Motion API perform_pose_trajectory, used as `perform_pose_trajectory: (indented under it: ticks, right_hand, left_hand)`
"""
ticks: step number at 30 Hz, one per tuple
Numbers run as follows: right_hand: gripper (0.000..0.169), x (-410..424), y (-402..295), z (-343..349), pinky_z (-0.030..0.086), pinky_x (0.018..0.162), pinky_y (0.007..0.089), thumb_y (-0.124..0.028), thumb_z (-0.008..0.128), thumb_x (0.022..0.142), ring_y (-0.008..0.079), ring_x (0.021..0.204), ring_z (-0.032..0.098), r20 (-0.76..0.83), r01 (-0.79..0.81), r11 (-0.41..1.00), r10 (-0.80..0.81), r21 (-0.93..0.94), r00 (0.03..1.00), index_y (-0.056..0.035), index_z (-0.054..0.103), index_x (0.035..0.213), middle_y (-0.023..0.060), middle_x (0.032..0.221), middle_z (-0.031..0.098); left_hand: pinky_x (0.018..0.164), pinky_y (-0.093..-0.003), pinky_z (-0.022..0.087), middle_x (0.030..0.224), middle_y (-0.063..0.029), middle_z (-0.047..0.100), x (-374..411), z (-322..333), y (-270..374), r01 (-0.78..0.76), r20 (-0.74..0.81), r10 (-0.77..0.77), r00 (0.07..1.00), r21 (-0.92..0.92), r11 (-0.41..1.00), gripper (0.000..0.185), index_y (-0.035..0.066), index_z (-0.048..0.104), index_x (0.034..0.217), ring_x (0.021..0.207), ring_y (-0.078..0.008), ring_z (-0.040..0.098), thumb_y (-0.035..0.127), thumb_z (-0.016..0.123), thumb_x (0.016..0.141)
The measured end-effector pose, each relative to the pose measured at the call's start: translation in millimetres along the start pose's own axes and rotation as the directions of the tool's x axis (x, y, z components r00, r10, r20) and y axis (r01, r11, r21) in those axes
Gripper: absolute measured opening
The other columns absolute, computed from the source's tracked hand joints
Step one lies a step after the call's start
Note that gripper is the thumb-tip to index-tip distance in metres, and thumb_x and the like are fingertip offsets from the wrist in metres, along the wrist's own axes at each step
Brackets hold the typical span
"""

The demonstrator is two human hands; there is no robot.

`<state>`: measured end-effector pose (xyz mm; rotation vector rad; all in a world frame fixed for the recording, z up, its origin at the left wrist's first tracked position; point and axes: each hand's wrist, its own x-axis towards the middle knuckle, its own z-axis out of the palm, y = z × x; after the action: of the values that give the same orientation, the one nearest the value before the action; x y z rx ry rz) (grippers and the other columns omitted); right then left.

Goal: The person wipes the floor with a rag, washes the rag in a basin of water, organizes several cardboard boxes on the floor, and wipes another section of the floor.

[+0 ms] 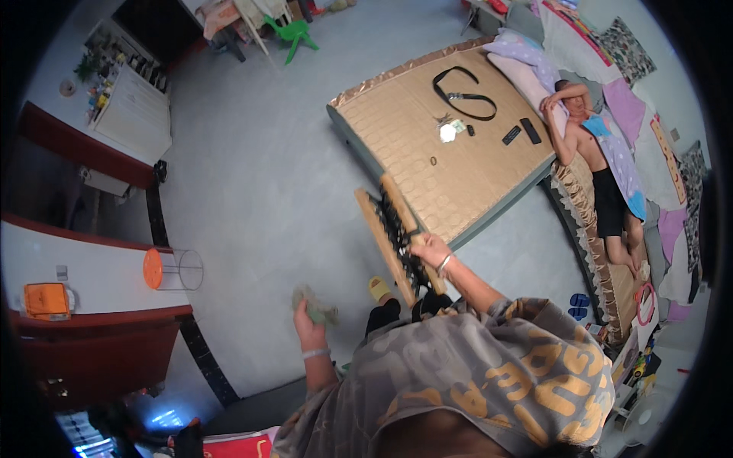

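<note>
My right hand grips one wooden rail of a folding stool. Black cords or straps run between its two pale wooden rails, and it is held in the air beside the corner of a low table. A grey-green cloth is bunched in my left hand, over the grey floor. Apart from each other, the cloth and the stool do not touch. Below the stool, my foot wears a yellow slipper.
The large low table has a tan cover, with a black belt and remote controls on it. A person lies on the sofa at right. Blue slippers, an orange-topped wire-frame stool and a green chair stand around.
</note>
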<state>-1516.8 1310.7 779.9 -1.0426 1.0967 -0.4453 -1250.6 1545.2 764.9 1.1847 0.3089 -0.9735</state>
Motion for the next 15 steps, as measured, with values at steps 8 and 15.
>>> perform_pose_trajectory:
  ticks: [8,15]
  right_hand:
    - [0.013,135.2,-114.9,63.0,0.043,0.053,0.0216,-0.007,0.064,0.077,0.007,0.058,0.053,-0.011,0.019,0.992,-0.018,0.121,1.0,-0.0033,0.061,0.089,-0.0009,0.07,0.06]
    - [0.023,290.6,-161.3,89.3,0.043,0.056,0.0241,-0.012,0.066,0.073,0.0092,0.062,0.054,-0.015,0.165,0.984,-0.167,-0.066,0.986,0.0007,0.064,0.092,0.0015,0.071,0.061]
  left_hand:
    - [0.077,-0.0369,0.048,0.103,-0.0053,0.06,150.1,155.6,108.3,-0.067,0.137,0.078,0.988,-0.081,0.994,0.027,0.005,0.054,0.114,0.089,-0.0203,0.057,0.012,0.05,0.089]
    - [0.079,-0.0403,0.047,0.102,-0.0072,0.059,262.0,227.1,175.4,-0.033,0.223,0.026,0.975,0.029,0.999,0.028,0.005,0.052,0.115,0.09,-0.0216,0.057,0.015,0.049,0.09]
